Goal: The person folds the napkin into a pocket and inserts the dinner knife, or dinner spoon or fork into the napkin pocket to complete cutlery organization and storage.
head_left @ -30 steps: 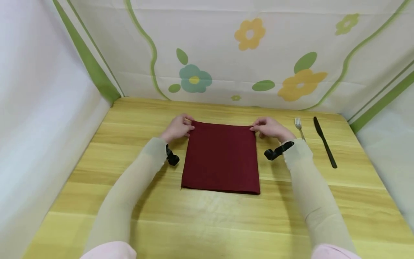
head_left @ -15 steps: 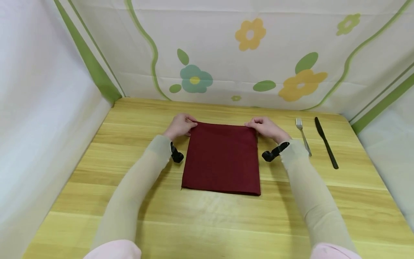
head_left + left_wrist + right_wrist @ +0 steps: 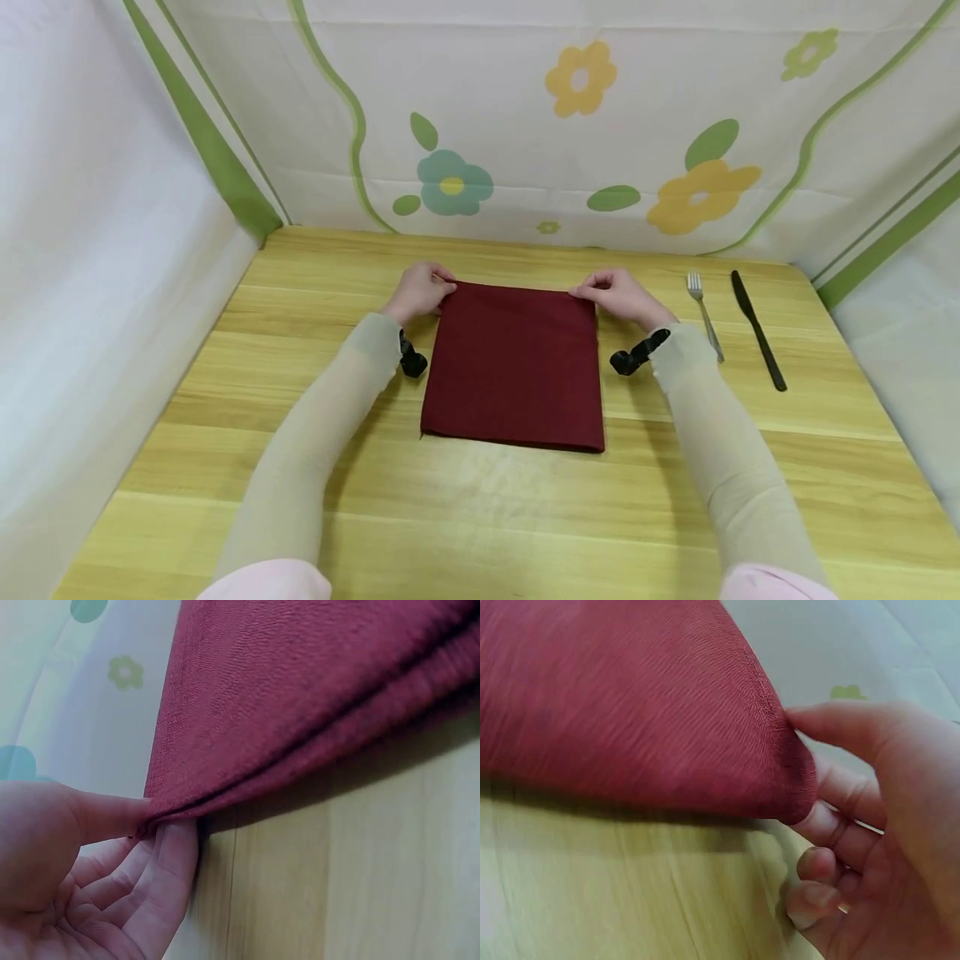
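Btwn both hands point(image 3: 422, 293) point(image 3: 619, 296): dk-red cloth point(image 3: 516, 367), far crnrs point(image 3: 791, 787) pinched.

Both arms point(image 3: 311, 442) extended forward, left fingers point(image 3: 172, 866) pinching, right fingers point(image 3: 847, 791) pinching

Maroon cloth napkin point(image 3: 517, 367), folded in layers, squarish, smooth; far corners pinched in left hand point(image 3: 418, 293) and right hand point(image 3: 620, 296), stretched between.

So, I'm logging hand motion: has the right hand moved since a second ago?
Yes: the right hand has shifted slightly left, away from the fork, whose handle now shows more.
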`<state>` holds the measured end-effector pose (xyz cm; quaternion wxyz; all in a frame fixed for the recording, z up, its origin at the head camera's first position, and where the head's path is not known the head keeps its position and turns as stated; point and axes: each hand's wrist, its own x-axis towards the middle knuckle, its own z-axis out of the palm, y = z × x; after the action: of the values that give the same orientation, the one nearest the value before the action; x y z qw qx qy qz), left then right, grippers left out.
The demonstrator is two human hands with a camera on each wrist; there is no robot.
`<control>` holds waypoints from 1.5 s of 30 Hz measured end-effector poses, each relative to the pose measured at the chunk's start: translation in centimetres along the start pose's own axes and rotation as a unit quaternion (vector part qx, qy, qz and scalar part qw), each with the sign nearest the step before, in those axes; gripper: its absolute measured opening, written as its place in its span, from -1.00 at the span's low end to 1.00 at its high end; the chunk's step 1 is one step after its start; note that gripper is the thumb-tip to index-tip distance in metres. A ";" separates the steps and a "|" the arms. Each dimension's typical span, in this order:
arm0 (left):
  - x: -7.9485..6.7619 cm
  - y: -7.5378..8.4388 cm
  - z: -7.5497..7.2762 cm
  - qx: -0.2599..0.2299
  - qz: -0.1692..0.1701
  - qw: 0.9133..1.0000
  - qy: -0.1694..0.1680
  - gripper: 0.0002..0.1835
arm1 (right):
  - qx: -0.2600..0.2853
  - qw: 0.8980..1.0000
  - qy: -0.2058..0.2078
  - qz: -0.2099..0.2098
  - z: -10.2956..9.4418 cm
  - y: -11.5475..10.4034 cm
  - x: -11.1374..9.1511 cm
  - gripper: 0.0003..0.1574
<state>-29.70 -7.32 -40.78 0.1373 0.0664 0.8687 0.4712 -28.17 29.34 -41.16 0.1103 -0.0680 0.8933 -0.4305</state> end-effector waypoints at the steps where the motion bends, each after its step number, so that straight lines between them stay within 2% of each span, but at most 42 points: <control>1: 0.0 0.0 -0.1 -0.003 0.000 1.000 -0.001 -0.77 | -0.020 1.000 -0.003 -0.004 0.0 0.0 0.0 -0.58; 5: 0.0 -0.1 -0.4 -0.027 -0.009 1.000 -0.013 -0.73 | -0.053 0.998 -0.014 -0.009 0.0 0.1 0.1 -0.62; 11: 0.0 0.1 -0.4 -0.075 -0.013 0.996 -0.052 -0.67 | -0.039 0.999 -0.001 0.004 -0.4 0.3 -0.4 -0.65; 14: 0.1 0.2 -0.2 -0.085 -0.021 0.995 -0.051 -0.67 | -0.041 0.999 -0.009 0.002 -0.6 0.3 -0.7 -0.65; 20: 0.1 0.3 0.4 -0.086 -0.018 0.995 -0.044 -0.69 | -0.034 0.999 -0.009 0.012 -0.8 0.6 -0.9 -0.74; 24: 0.3 0.1 0.2 -0.085 -0.016 0.995 -0.050 -0.69 | -0.030 0.999 -0.018 0.005 -0.7 0.3 -0.7 -0.74; 30: 0.6 -0.1 -0.3 -0.078 -0.021 0.993 -0.085 -0.65 | -0.022 1.000 -0.015 0.001 -0.7 0.2 -1.4 -0.61; 34: 0.3 0.2 -0.2 -0.041 -0.013 0.996 -0.083 -0.65 | -0.029 1.000 -0.010 0.001 -0.7 0.1 -1.9 -0.45; 37: -0.2 0.7 0.0 0.027 0.009 0.998 -0.056 -0.64 | -0.052 0.999 -0.006 -0.012 -1.0 -0.4 -3.0 -0.36; 39: -0.6 0.9 0.2 0.079 0.029 0.996 -0.033 -0.57 | -0.071 0.997 0.000 -0.033 -1.1 -0.8 -4.1 -0.36; 42: -1.7 1.0 0.4 0.148 0.077 0.986 -0.006 -0.46 | -0.082 0.994 0.000 -0.067 -0.9 -1.2 -6.4 -0.42; 45: -3.6 0.9 0.6 0.186 0.153 0.970 -0.016 -0.47 | -0.088 0.991 -0.010 -0.098 -0.1 -1.6 -9.1 -0.51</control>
<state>-26.06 -7.26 -39.73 0.0628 0.2306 0.9183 0.3156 -19.35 30.40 -38.63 0.0702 -0.1694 0.9153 -0.3587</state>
